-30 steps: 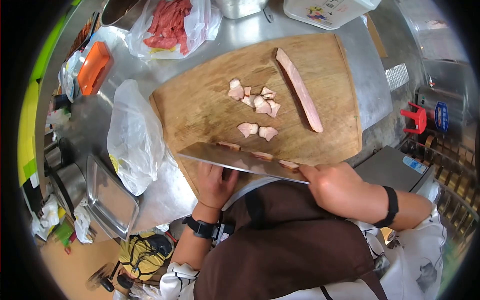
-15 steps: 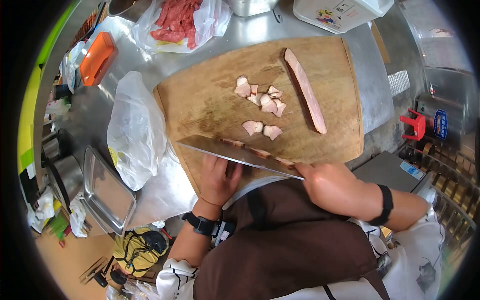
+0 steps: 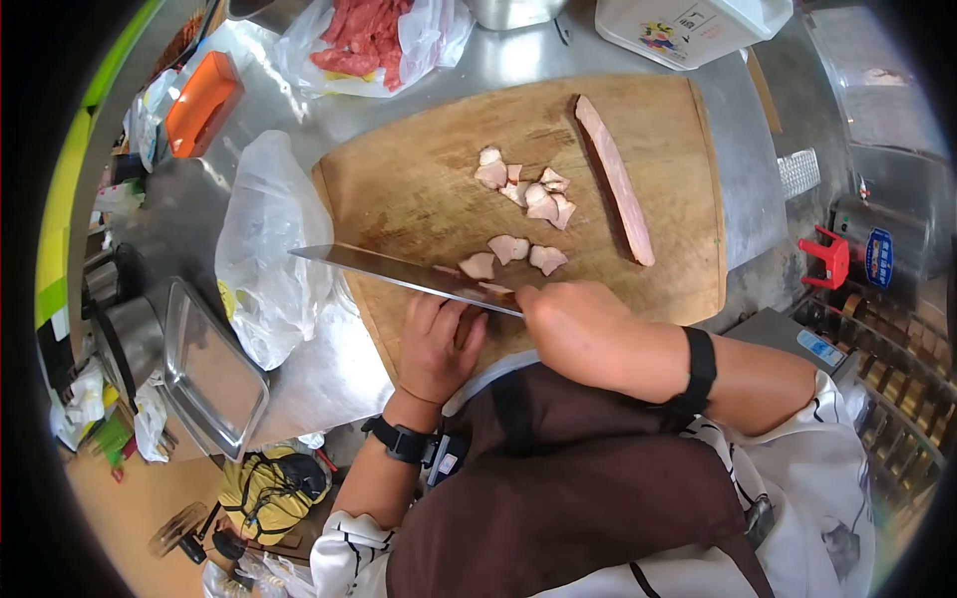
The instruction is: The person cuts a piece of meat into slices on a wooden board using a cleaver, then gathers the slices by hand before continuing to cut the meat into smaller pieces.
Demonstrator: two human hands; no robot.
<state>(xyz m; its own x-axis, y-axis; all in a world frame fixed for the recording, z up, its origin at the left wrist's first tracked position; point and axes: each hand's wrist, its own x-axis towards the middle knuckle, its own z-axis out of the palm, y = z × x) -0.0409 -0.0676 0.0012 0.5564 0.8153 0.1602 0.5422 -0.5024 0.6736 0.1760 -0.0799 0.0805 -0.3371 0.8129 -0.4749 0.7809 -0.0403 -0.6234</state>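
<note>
My right hand (image 3: 583, 329) is closed round the handle of a large knife (image 3: 389, 274), whose blade points left across the near part of the wooden cutting board (image 3: 429, 189). Behind the blade, a strip of meat (image 3: 495, 288) shows only in part. My left hand (image 3: 436, 344) lies at the board's near edge, fingers bent against that strip, fingertips hidden by the blade. Just beyond the knife are a few cut meat slices (image 3: 509, 248). Farther up lies a small group of slices (image 3: 543, 202), and a long uncut strip of meat (image 3: 615, 184) rests to the right.
A plastic bag of red meat (image 3: 364, 45) and a white tub (image 3: 688, 30) stand behind the board. To the left are a clear plastic bag (image 3: 274, 249), an orange tray (image 3: 202, 105) and a metal tray (image 3: 214, 369). A red stool (image 3: 825, 257) stands at right.
The knife and my right hand have moved left, the blade reaching over the clear bag's edge. Another slice now shows beside the two nearer ones. My left hand stays about where it was.
</note>
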